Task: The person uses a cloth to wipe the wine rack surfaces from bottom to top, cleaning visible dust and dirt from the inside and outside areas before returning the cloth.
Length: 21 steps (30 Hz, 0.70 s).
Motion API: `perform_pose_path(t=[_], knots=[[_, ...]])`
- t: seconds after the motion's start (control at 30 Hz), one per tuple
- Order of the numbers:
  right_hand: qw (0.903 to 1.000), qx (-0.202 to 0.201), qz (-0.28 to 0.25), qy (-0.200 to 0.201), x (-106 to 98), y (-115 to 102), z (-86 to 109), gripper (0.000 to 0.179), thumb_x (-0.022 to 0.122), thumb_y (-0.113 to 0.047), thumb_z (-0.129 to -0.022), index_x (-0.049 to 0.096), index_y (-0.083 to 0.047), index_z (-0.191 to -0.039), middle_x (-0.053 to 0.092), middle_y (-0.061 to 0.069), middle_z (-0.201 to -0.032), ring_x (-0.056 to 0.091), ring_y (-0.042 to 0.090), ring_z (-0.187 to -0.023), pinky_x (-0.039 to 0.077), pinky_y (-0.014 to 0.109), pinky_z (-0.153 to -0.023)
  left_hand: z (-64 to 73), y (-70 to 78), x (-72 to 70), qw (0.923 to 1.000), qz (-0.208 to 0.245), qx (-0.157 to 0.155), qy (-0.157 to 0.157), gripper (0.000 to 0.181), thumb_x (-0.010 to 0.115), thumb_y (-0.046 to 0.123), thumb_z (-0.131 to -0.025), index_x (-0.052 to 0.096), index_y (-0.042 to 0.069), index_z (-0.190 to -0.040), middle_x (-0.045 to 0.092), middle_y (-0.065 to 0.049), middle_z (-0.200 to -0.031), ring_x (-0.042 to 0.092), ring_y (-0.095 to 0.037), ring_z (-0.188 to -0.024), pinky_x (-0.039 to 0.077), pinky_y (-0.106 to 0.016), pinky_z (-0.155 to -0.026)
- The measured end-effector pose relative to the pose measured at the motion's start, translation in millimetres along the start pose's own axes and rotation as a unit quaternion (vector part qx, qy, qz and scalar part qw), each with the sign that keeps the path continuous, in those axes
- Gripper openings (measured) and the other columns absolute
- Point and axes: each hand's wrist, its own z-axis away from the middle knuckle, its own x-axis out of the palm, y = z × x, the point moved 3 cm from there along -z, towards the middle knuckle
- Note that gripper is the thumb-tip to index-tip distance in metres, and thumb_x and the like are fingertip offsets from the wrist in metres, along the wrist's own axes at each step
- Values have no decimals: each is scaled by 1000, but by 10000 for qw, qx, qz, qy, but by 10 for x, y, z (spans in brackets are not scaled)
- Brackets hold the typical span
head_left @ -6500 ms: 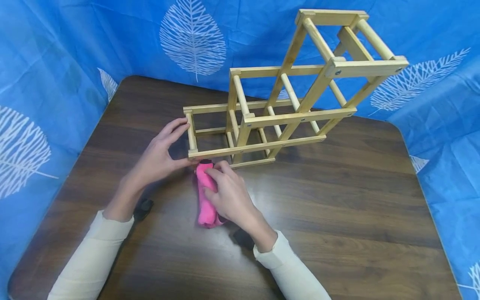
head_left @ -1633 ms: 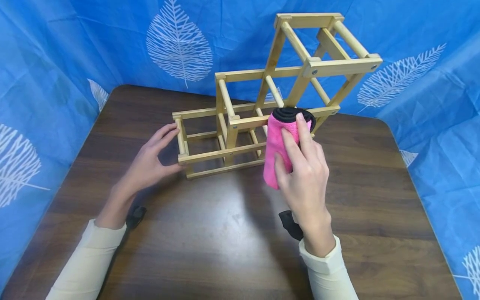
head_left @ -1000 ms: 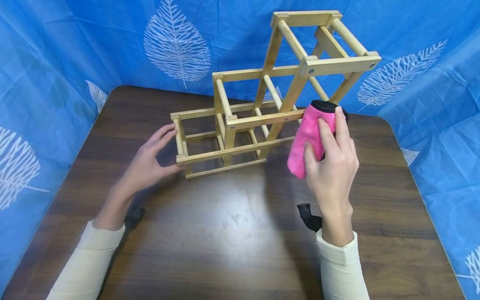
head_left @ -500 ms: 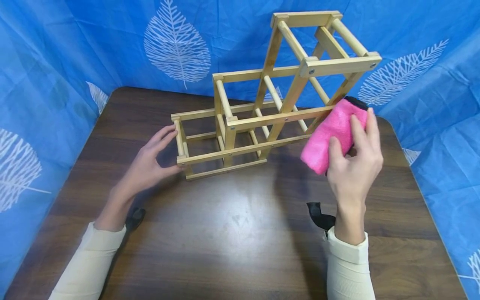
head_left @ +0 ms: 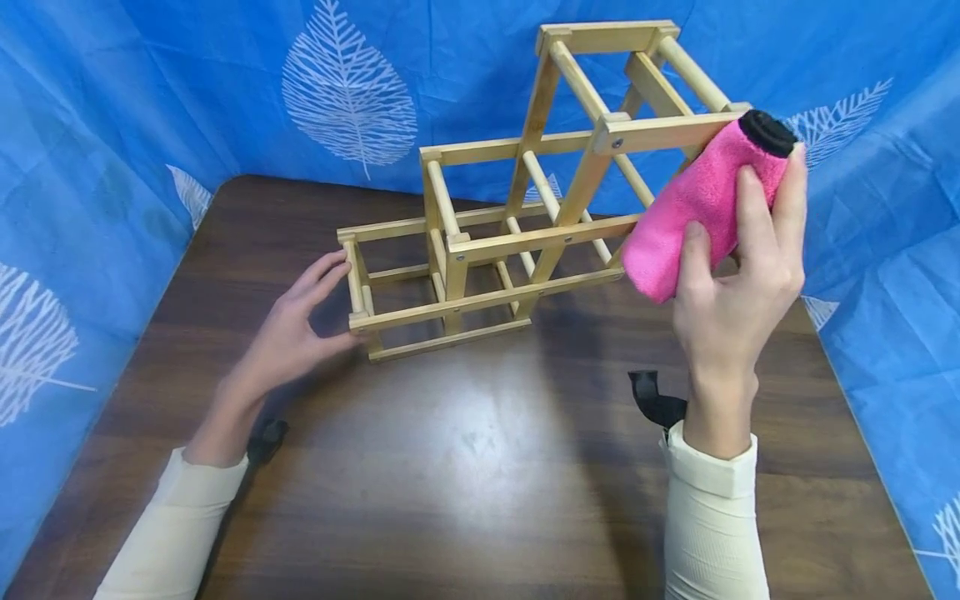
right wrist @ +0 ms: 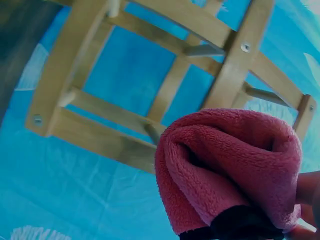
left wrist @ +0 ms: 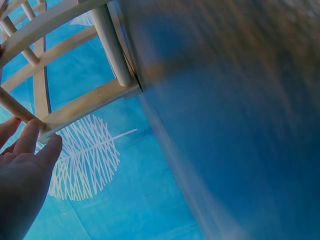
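Observation:
My right hand [head_left: 738, 292] holds a folded pink cloth [head_left: 693, 208] with a black edge, gripping it between thumb and fingers. The cloth is up against the right end of a stepped wooden rack [head_left: 517, 242], just below the top tier. In the right wrist view, the fluffy cloth [right wrist: 230, 165] is bunched in loose folds, hiding part of the rack [right wrist: 125, 85]. At the rack's low left end, my left hand [head_left: 288, 329] holds the end frame, fingers on the end dowel and thumb by the front corner. The left wrist view shows these fingers [left wrist: 32, 145] at the frame's corner.
The rack stands on a dark wood table [head_left: 450, 492] near its back edge. Blue curtain [head_left: 247, 92] with white leaf prints hangs behind and on both sides. A black wrist mount [head_left: 656, 404] sticks out beside the right wrist.
The right hand picked up the cloth from the table, moved it rightward along the middle rail, then raised it toward the top tier's right end. The left hand stays at the rack's left end.

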Motion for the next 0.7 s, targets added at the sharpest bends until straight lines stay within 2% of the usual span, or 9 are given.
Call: perform_pose_path(t=[0.17, 0.33, 0.5, 0.7], knots=[[9995, -15, 226, -199, 11, 54, 114, 39, 59, 8, -85, 65, 7, -123, 49, 15, -145, 44, 14, -134, 39, 33, -108, -12, 13, -14, 9999, -35, 19, 92, 90, 88, 4, -72, 42, 7, -150, 29, -4, -159, 25, -30, -145, 27, -62, -110], [9991, 227, 123, -350, -7, 119, 207, 41, 63, 9, -85, 63, 7, -126, 49, 14, -145, 46, 15, -132, 42, 35, -105, 8, 1, -11, 9999, -27, -103, 57, 90, 87, 6, -74, 41, 9, -151, 28, -4, -159, 23, -30, -146, 25, -63, -110], [9977, 395, 174, -522, -10, 371, 362, 45, 68, 6, -84, 63, 3, -129, 49, 7, -146, 47, 16, -131, 45, 37, -102, 9, 0, -3, 9999, 2, -99, 63, 90, 87, 5, -74, 41, 10, -151, 28, -4, -159, 23, -30, -146, 25, -64, -110], [9959, 645, 274, -571, 43, 593, 618, 46, 70, 6, -82, 64, 3, -127, 48, 11, -146, 47, 19, -132, 43, 34, -104, -14, 3, 12, 10000, 33, -58, 28, 90, 87, 4, -73, 41, 9, -150, 29, -4, -159, 24, -29, -146, 26, -63, -110]])
